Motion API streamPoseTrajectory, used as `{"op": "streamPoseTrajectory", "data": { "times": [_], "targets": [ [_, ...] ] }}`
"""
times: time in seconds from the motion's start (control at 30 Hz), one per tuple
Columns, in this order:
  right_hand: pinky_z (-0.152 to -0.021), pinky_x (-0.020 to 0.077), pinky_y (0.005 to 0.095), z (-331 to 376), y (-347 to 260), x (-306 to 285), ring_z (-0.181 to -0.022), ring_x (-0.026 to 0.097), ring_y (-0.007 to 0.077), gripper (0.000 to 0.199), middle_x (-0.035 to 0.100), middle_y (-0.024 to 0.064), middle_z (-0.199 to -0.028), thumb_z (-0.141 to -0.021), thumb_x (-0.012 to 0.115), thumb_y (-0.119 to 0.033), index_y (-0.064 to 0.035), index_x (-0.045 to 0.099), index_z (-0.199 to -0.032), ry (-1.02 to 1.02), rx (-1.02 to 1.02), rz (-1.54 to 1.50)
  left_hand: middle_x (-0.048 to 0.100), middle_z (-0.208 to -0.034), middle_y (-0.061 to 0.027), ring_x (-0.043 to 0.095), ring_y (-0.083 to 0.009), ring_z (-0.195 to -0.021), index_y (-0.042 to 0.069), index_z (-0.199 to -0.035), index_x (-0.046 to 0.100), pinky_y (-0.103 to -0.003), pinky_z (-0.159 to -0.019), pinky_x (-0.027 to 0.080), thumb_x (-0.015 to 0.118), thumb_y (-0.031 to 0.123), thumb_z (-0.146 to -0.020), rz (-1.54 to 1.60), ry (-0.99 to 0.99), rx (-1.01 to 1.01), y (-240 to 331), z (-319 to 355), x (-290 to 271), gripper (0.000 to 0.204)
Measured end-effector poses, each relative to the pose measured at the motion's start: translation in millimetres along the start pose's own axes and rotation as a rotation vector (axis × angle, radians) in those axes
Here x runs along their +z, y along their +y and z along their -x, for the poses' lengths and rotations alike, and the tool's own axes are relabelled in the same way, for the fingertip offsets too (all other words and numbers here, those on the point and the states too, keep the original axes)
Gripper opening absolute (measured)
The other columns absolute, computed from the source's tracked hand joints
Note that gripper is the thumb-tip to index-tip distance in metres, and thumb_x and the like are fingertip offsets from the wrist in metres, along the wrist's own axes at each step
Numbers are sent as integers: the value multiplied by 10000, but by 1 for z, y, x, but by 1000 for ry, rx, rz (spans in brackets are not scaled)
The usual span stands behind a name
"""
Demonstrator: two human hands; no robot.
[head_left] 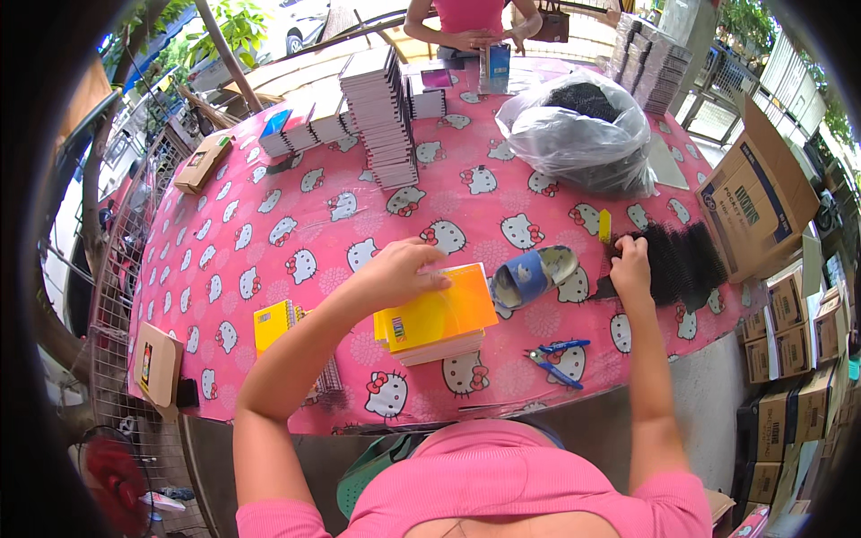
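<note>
My left hand (408, 271) rests at the far edge of a stack of yellow-covered notebooks (439, 314), its fingers curled over the top one. Farther right, my right hand (631, 267) has its fingers pinched at the left edge of a pile of black spiral binding coils (677, 264). A single coil between the fingertips is hard to make out. Between my hands lies a rounded object with a blue band (529, 276), its kind unclear. Blue-handled cutting pliers (558, 361) lie nearer me. Left of the stack, partly behind my left forearm, are yellow spiral notebooks (273, 326).
Tall stacks of notebooks (377, 117) stand at the back. A clear plastic bag (574, 134) holds black coils. Open carton (758, 202) at the right; small cardboard boxes (203, 164) at the left. Across the table, another person's hands (484, 40) hold a blue item (494, 68).
</note>
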State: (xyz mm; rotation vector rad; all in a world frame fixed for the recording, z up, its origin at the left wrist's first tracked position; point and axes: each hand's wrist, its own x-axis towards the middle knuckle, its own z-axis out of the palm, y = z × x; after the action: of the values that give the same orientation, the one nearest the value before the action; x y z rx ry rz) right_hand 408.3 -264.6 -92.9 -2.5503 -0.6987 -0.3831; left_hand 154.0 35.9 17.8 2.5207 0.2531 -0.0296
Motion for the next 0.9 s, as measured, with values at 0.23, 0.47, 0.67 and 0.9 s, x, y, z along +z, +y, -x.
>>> {"op": "streamPoseTrajectory", "data": {
  "times": [0.23, 0.47, 0.67, 0.9],
  "targets": [
    [-708, 480, 368, 27, -25, -31, -822, 605, 305, 255, 582, 147, -907, -751, 630, 56, 12, 620, -1002, -22, -120, -364, 672, -789, -70, 638, -161, -758, 52, -950, 710, -295, -675, 509, 713, 166, -793, 248, 43, -108, -6, -14, -6, 193],
    [-570, 481, 223, 69, -117, -79, -658, 603, 88, 423, 671, 73, -835, -820, 650, 20, 27, 565, -1234, -779, 11, -1058, 688, -866, -37, 628, -211, -837, 106, -938, 720, -340, -872, 422, 713, 172, -787, -146, 486, 183, 38, 45, 7, 165],
    [-593, 474, 219, 67, -152, -78, -656, 576, 70, 845, 664, 66, -784, -808, 661, 17, -48, 162, -1486, -903, -2, -1263, 692, -868, -28, 598, -206, -898, 117, -951, 730, -363, -846, 411, 716, 159, -775, -148, 798, 196, 41, 38, 27, 181],
    [-619, 487, 248, 58, -172, -80, -677, 597, 101, 671, 675, 89, -805, -799, 660, 35, -74, 383, -1400, -668, -262, -1106, 696, -835, -37, 579, -192, -812, 98, -916, 738, -325, -723, 454, 750, 158, -738, -62, 763, 128, 40, 35, 27, 188]
  ]
}}
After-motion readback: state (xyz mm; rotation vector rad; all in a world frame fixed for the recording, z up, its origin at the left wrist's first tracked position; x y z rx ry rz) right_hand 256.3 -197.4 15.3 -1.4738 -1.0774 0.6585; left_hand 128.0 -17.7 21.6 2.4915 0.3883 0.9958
